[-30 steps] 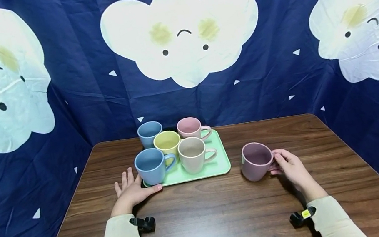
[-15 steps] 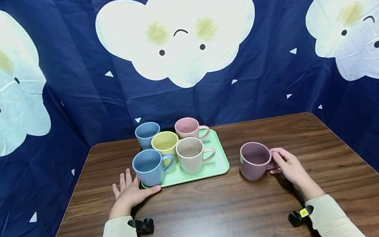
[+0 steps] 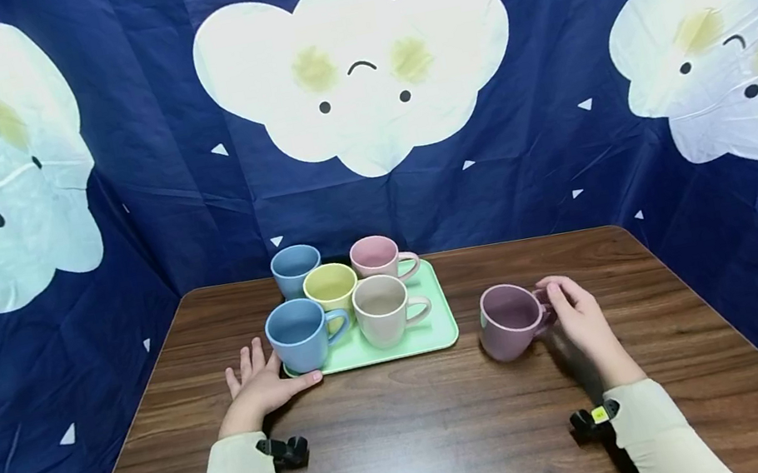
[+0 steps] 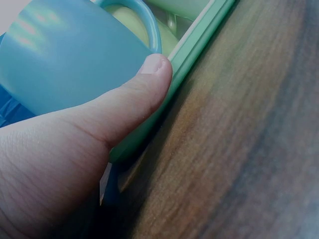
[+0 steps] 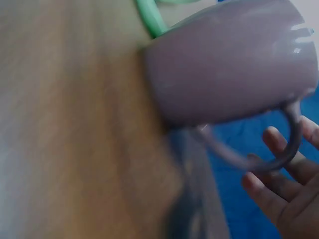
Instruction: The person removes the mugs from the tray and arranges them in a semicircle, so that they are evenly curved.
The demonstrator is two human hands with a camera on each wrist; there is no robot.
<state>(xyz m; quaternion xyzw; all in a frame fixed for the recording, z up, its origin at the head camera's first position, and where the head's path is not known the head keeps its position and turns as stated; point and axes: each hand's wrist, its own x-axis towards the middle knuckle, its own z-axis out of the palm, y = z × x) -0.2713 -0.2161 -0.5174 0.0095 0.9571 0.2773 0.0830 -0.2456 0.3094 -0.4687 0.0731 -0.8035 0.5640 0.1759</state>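
Note:
A green tray [image 3: 443,325] bears several mugs. At its front left corner my left hand [image 3: 258,393] has its fingers spread on the table side. In the left wrist view the thumb [image 4: 134,97] lies straight along the tray's edge, beside the front blue mug [image 4: 79,55]. To the right of the tray a purple mug [image 3: 507,336] stands upright on the table, its handle [image 5: 249,162] pointing right. My right hand [image 3: 585,327] is at that handle with loosely spread fingers, not gripping it. Whether a fingertip still touches the handle, I cannot tell.
With the front blue mug on the tray are a beige mug [image 3: 383,316], a yellow mug [image 3: 331,283], a pink mug [image 3: 377,258] and another blue mug [image 3: 295,270]. Behind the wooden table [image 3: 415,441] hangs a dark blue cloth [image 3: 435,210] with cloud prints.
My right hand has let go of the purple mug's handle, its fingers loosening and shifting slightly up. The purple mug and my left hand have stayed in place.

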